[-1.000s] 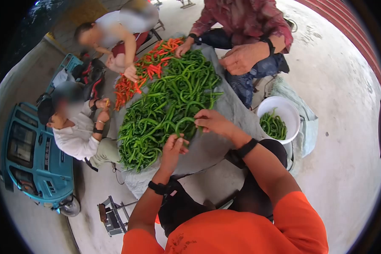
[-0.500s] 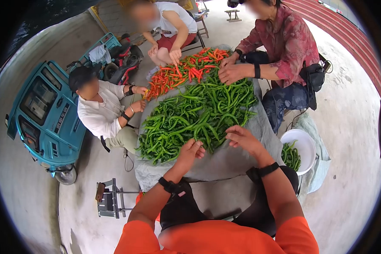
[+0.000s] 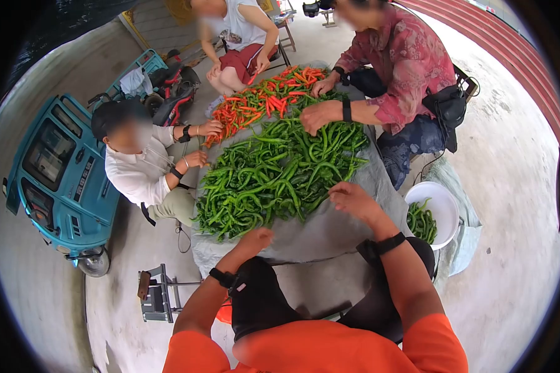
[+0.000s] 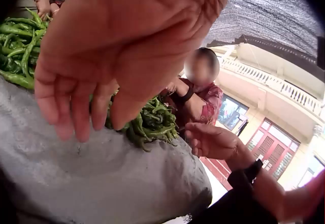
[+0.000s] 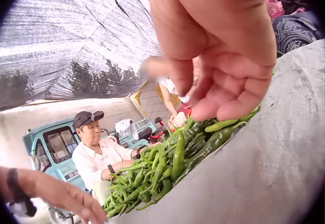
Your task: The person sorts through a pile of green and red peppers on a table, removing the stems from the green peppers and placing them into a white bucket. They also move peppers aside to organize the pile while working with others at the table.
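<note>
A broad heap of green chili peppers [image 3: 274, 174] lies on the grey cloth [image 3: 317, 239] in front of me. My left hand [image 3: 253, 241] hangs above the cloth at the heap's near edge; in the left wrist view its fingers [image 4: 81, 109] extend loosely with nothing in them. At the heap's near right edge is my right hand [image 3: 353, 202], its fingers relaxed and slightly bent. In the right wrist view, the fingertips overlap a green pepper [image 5: 221, 126], and no pepper shows in the grasp.
Red chilies [image 3: 255, 109] lie along the far side. A white bucket [image 3: 445, 214] holding green peppers stands on the right. Three people sit around the cloth: one in a white shirt [image 3: 137, 171], one in a sleeveless top [image 3: 246, 25], one in a patterned red shirt [image 3: 414, 68].
A second ago both my hands held a curved green pepper; it has left them. My left hand has drawn back toward me and the hands have parted. The head view has also shifted.
</note>
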A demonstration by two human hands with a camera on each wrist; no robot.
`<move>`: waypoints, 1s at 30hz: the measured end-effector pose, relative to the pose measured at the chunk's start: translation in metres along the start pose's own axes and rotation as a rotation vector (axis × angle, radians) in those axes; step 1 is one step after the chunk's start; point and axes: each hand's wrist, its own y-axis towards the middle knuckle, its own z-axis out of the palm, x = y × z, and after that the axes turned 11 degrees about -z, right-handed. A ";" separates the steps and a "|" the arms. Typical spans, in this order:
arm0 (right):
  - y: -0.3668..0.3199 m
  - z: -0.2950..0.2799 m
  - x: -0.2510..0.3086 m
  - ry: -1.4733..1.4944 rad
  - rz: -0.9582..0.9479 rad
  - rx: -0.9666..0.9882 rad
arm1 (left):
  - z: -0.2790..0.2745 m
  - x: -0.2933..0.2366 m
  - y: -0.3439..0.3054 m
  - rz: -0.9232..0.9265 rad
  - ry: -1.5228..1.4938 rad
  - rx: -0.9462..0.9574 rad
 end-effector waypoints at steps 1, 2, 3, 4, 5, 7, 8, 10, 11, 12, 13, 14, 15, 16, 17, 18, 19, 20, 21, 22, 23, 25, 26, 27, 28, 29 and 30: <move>0.003 -0.003 -0.008 -0.008 -0.004 -0.132 | 0.004 0.030 0.004 0.049 0.151 0.059; 0.006 -0.007 -0.018 -0.016 -0.008 -0.264 | 0.005 0.043 -0.005 -0.037 0.298 0.061; 0.008 -0.010 -0.023 -0.026 -0.012 -0.396 | 0.005 0.053 -0.013 -0.122 0.446 0.064; 0.006 -0.011 -0.016 0.049 0.030 -0.458 | 0.007 0.059 -0.022 -0.206 0.595 0.068; 0.003 -0.013 -0.008 0.124 0.071 -0.521 | 0.011 0.065 -0.033 -0.270 0.577 0.078; 0.004 -0.018 -0.007 0.285 0.125 -0.561 | 0.018 0.073 -0.053 -0.396 0.543 0.095; 0.008 -0.021 -0.017 0.371 0.139 -0.536 | 0.016 0.081 -0.054 -0.459 0.544 0.246; 0.011 -0.019 -0.024 0.468 0.171 -0.490 | 0.020 0.070 -0.067 -0.467 0.545 0.252; 0.014 -0.015 -0.023 0.479 0.186 -0.469 | 0.023 0.065 -0.071 -0.471 0.545 0.252; 0.018 -0.010 -0.022 0.490 0.201 -0.448 | 0.029 0.066 -0.070 -0.470 0.575 0.229; 0.022 -0.005 -0.023 0.501 0.196 -0.454 | 0.035 0.068 -0.071 -0.470 0.604 0.204; 0.026 0.000 -0.025 0.512 0.192 -0.460 | 0.039 0.071 -0.071 -0.472 0.633 0.180; 0.030 0.004 -0.026 0.523 0.188 -0.465 | 0.041 0.074 -0.071 -0.451 0.605 0.175; 0.035 0.007 -0.028 0.513 0.176 -0.468 | 0.041 0.078 -0.070 -0.432 0.577 0.170; 0.040 0.009 -0.029 0.504 0.165 -0.473 | 0.041 0.081 -0.070 -0.413 0.551 0.166; 0.043 0.013 -0.026 0.495 0.155 -0.477 | 0.040 0.080 -0.071 -0.415 0.549 0.164; 0.045 0.017 -0.024 0.490 0.152 -0.439 | 0.041 0.078 -0.072 -0.415 0.547 0.161; 0.046 0.022 -0.022 0.483 0.151 -0.401 | 0.040 0.077 -0.072 -0.416 0.544 0.160; 0.047 0.028 -0.020 0.475 0.149 -0.364 | 0.039 0.078 -0.072 -0.413 0.540 0.163; 0.047 0.035 -0.020 0.391 0.102 -0.337 | 0.039 0.079 -0.071 -0.410 0.535 0.166; 0.047 0.044 -0.020 0.307 0.056 -0.309 | 0.039 0.081 -0.071 -0.407 0.531 0.170; 0.051 0.055 -0.016 0.206 -0.008 -0.254 | 0.038 0.079 -0.071 -0.417 0.533 0.173; 0.053 0.059 -0.014 0.187 -0.026 -0.227 | 0.038 0.078 -0.071 -0.422 0.534 0.177; 0.054 0.062 -0.012 0.170 -0.043 -0.200 | 0.039 0.076 -0.070 -0.422 0.536 0.178; 0.062 0.066 -0.021 0.115 -0.093 -0.194 | 0.039 0.075 -0.070 -0.422 0.540 0.178; 0.068 0.069 -0.026 -0.011 -0.133 -0.174 | 0.039 0.074 -0.070 -0.423 0.545 0.178; 0.073 0.073 -0.027 -0.136 -0.173 -0.152 | 0.040 0.074 -0.069 -0.423 0.538 0.180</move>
